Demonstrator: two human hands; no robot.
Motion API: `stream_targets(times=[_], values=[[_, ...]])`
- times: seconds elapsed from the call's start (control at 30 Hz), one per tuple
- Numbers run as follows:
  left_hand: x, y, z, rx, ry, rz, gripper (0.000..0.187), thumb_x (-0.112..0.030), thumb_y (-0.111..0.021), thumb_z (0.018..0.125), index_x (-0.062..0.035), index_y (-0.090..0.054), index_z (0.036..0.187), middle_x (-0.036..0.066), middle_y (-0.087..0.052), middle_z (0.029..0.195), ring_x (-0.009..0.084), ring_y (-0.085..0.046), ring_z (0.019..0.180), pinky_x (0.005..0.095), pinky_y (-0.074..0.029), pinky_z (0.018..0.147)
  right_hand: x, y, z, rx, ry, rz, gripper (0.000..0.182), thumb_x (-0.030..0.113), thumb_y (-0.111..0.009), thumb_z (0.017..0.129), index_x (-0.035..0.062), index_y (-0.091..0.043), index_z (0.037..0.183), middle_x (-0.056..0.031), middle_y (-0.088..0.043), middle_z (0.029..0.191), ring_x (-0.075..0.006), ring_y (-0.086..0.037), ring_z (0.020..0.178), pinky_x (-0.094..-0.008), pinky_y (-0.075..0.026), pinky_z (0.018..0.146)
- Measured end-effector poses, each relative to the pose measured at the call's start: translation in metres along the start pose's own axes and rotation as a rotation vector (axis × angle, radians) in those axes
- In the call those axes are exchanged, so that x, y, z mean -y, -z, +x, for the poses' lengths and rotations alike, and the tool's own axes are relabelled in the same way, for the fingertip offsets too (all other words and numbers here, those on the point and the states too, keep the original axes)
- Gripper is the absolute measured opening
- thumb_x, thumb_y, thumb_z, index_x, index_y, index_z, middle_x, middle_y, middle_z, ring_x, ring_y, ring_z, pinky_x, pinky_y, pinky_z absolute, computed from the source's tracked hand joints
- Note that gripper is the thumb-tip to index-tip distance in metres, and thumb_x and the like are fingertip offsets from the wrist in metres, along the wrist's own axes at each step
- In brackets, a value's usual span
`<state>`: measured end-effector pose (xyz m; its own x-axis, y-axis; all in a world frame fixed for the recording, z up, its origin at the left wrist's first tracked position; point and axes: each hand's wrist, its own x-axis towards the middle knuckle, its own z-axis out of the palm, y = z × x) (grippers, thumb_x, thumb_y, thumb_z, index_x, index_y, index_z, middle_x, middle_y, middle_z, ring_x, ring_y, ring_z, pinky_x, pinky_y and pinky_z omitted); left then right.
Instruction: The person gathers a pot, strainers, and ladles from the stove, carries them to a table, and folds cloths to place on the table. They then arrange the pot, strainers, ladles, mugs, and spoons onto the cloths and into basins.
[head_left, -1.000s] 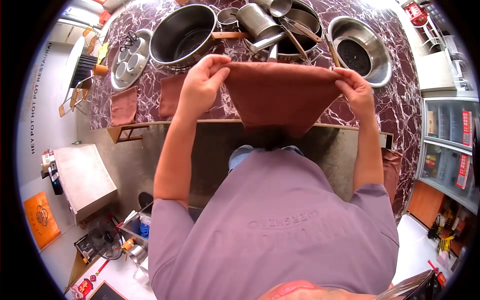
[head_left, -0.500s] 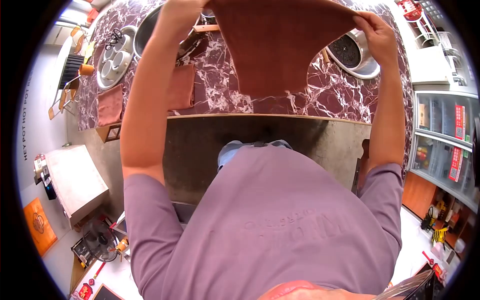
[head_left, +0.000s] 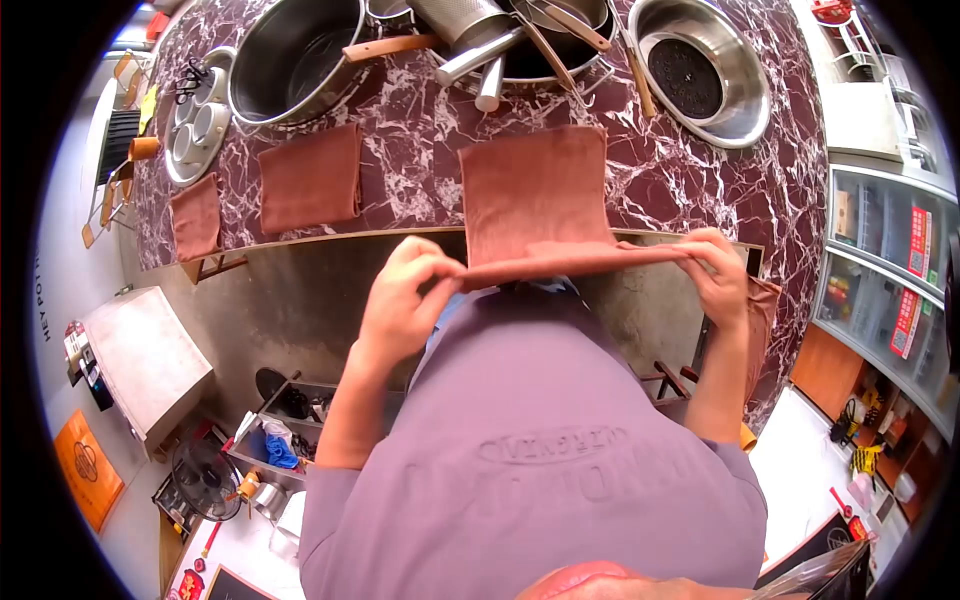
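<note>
A reddish-brown cloth [head_left: 535, 190] lies partly on the marbled table, its near end lifted over the front edge at my waist. My left hand [head_left: 408, 298] pinches the left corner of that near end between thumb and fingers. At the other corner, my right hand [head_left: 717, 275] is closed on the cloth in the same way. The held edge is stretched between both hands. To the left, a folded brown cloth [head_left: 310, 180] and a smaller folded cloth [head_left: 196, 218] rest near the table edge.
On the table [head_left: 420, 190] stand a large dark pot [head_left: 300, 60], a metal basin [head_left: 745, 95] with a black disc inside, a strainer [head_left: 460, 20] with several handled tools, and a tray of white cups [head_left: 210, 125]. Another brown cloth [head_left: 763, 325] hangs at the right edge.
Both hands have come down and toward my body from high over the table, still holding the cloth by its corners. The cloth's far part now lies on the tabletop.
</note>
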<state>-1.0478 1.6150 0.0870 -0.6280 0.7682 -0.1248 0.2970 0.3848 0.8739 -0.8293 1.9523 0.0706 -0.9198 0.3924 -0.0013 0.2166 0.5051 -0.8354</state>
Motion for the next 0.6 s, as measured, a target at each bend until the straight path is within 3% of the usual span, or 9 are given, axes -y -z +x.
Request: stream_targets(times=[0.07,0.1,0.13,0.2,0.27,0.37,0.5,0.57,0.6], values=[[0.053,-0.032,0.016,-0.049,-0.019,-0.123,0.008,-0.004,-0.063,0.083,0.0006,-0.063,0.09,0.011,-0.061,0.094,0.0207,-0.06,0.083,0.0307,-0.048,0.074,-0.046,-0.023,0.012,0.07,-0.055,0.057,0.01,-0.004,-0.067,0.08,-0.0011,-0.067,0.09,-0.0077,-0.065,0.093,-0.0175,-0.062,0.089,-0.028,-0.049,0.078],[0.085,-0.047,0.025,-0.01,0.193,-0.199,0.011,-0.006,-0.061,0.086,0.0004,-0.061,0.094,0.01,-0.063,0.09,0.0161,-0.059,0.081,0.0291,-0.048,0.073,-0.074,-0.036,0.022,0.109,-0.09,0.119,0.01,-0.003,-0.064,0.083,-0.0013,-0.067,0.093,-0.0081,-0.066,0.095,-0.0163,-0.063,0.087,-0.0278,-0.05,0.079],[0.109,-0.057,0.041,0.023,0.303,-0.189,0.013,-0.009,-0.059,0.089,0.0006,-0.06,0.097,0.007,-0.063,0.083,0.0118,-0.058,0.078,0.0275,-0.047,0.071,-0.105,-0.052,0.032,0.131,-0.273,0.189,0.01,0.002,-0.064,0.086,-0.0012,-0.066,0.095,-0.0078,-0.067,0.093,-0.0143,-0.063,0.083,-0.0277,-0.05,0.078],[0.169,-0.087,0.073,-0.083,0.299,-0.32,0.016,-0.012,-0.058,0.091,0.0016,-0.061,0.098,0.004,-0.063,0.079,0.0097,-0.056,0.074,0.0271,-0.047,0.068,-0.148,-0.075,0.068,0.142,-0.289,0.074,0.018,0.014,-0.065,0.088,-0.0007,-0.067,0.098,-0.0069,-0.069,0.086,-0.0122,-0.062,0.08,-0.0272,-0.049,0.072],[0.204,-0.097,0.106,-0.154,0.323,-0.208,0.018,-0.014,-0.06,0.089,0.0016,-0.063,0.098,0.008,-0.065,0.078,0.0133,-0.06,0.073,0.0284,-0.048,0.068,-0.166,-0.09,0.105,0.139,-0.275,-0.069,0.02,0.016,-0.066,0.086,0.0025,-0.067,0.101,-0.01,-0.069,0.085,-0.0153,-0.063,0.078,-0.0287,-0.049,0.073],[0.208,-0.097,0.137,-0.307,0.308,-0.083,0.019,-0.016,-0.06,0.088,0.0004,-0.064,0.098,0.015,-0.067,0.081,0.0234,-0.065,0.076,0.0334,-0.05,0.071,-0.179,-0.108,0.145,0.065,-0.221,-0.186,0.02,0.02,-0.065,0.085,0.0068,-0.068,0.1,-0.0128,-0.069,0.09,-0.0267,-0.066,0.084,-0.0349,-0.05,0.077],[0.203,-0.103,0.152,-0.406,0.368,0.0,0.017,-0.015,-0.062,0.085,-0.0015,-0.065,0.095,0.017,-0.065,0.086,0.0302,-0.063,0.082,0.0376,-0.049,0.075,-0.185,-0.126,0.169,0.0,-0.307,-0.153,0.02,0.021,-0.065,0.085,0.0079,-0.068,0.1,-0.0133,-0.068,0.093,-0.0302,-0.065,0.089,-0.0365,-0.049,0.079],[0.201,-0.106,0.152,-0.52,0.208,0.275,0.014,-0.014,-0.063,0.083,-0.0031,-0.065,0.092,0.018,-0.06,0.092,0.0349,-0.059,0.088,0.0412,-0.048,0.078,-0.184,-0.131,0.172,-0.023,-0.241,-0.248,0.02,0.022,-0.064,0.086,0.0076,-0.067,0.099,-0.0119,-0.067,0.095,-0.0305,-0.064,0.091,-0.0374,-0.049,0.079],[0.199,-0.107,0.152,-0.525,0.194,0.262,0.011,-0.012,-0.062,0.082,-0.0026,-0.064,0.088,0.017,-0.056,0.094,0.0354,-0.055,0.091,0.0423,-0.046,0.08,-0.182,-0.131,0.172,-0.024,-0.241,-0.248,0.02,0.022,-0.064,0.086,0.0076,-0.067,0.099,-0.0119,-0.067,0.095,-0.0305,-0.064,0.091,-0.0374,-0.049,0.079]])
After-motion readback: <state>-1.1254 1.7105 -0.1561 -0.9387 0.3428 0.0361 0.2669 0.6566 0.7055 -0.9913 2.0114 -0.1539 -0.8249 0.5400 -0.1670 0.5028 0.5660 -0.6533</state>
